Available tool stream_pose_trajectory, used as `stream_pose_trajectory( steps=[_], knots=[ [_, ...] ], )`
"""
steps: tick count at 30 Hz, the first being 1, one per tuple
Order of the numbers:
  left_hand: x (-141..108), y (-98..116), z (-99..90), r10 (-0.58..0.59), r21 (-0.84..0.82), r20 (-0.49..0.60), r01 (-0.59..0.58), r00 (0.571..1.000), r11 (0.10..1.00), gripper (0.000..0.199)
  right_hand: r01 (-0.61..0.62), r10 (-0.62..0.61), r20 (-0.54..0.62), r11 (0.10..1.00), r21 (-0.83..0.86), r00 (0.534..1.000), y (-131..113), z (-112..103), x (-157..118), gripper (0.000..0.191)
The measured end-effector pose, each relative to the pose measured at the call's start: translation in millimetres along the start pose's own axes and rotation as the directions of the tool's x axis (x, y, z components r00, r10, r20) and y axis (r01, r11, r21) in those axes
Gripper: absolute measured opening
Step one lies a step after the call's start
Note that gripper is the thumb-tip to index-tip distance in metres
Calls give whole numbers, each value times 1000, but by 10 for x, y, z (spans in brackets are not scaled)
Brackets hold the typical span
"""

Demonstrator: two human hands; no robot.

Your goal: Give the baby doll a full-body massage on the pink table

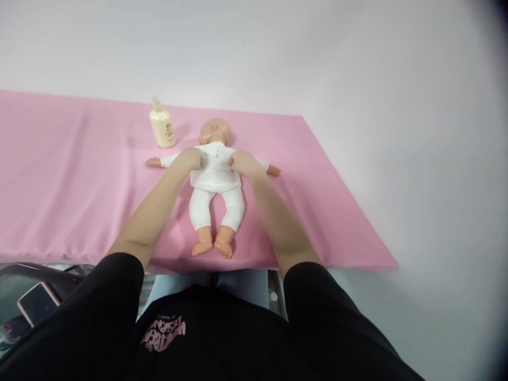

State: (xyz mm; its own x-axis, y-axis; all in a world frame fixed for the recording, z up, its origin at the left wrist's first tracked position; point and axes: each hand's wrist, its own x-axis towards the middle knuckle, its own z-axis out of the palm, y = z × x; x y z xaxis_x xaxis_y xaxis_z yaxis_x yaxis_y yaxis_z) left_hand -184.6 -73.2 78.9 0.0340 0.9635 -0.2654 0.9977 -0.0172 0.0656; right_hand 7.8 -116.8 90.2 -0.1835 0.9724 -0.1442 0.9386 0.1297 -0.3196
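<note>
A baby doll (215, 203) lies on its back on the pink-covered table, its head (215, 130) turned to the left and its arms stretched out sideways. It wears a white long-sleeved shirt (215, 172) and white leggings; the feet are bare. My left hand (192, 157) is closed at the left side of the shirt's chest, near the shoulder. On the opposite side, my right hand (243, 161) is closed in the same way on the shirt. Both sets of fingertips are partly hidden, with the thumbs turned inward.
A cream-coloured pump bottle (162, 126) stands left of the doll's head. The pink cloth (79, 180) has creases, and the table's edge slants down at the right. A white wall lies behind. At lower left, a phone (38, 304) rests on a dark surface.
</note>
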Motion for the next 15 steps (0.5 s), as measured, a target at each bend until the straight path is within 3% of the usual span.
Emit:
stream_pose_trajectory(
  steps=[2,4,7,10,15],
  knots=[
    [-13,14,-7,-11,-8,-4,11,1000,1000,33,-50,51,71,999,-10,996,-33,-44,-14,37],
    [-70,6,-6,-33,-9,-16,33,999,999,27,-59,60,65,998,-7,996,-42,-40,0,35],
    [-214,-31,-2,41,17,-55,-40,998,999,21,42,-42,2,999,-19,999,10,52,61,35],
    [-335,-66,-5,157,49,-95,-153,983,987,27,144,-146,-104,989,-25,984,109,175,141,39],
    [-349,-87,-4,179,49,-157,-173,971,984,38,127,-122,-171,992,16,978,220,277,255,42]
  ],
)
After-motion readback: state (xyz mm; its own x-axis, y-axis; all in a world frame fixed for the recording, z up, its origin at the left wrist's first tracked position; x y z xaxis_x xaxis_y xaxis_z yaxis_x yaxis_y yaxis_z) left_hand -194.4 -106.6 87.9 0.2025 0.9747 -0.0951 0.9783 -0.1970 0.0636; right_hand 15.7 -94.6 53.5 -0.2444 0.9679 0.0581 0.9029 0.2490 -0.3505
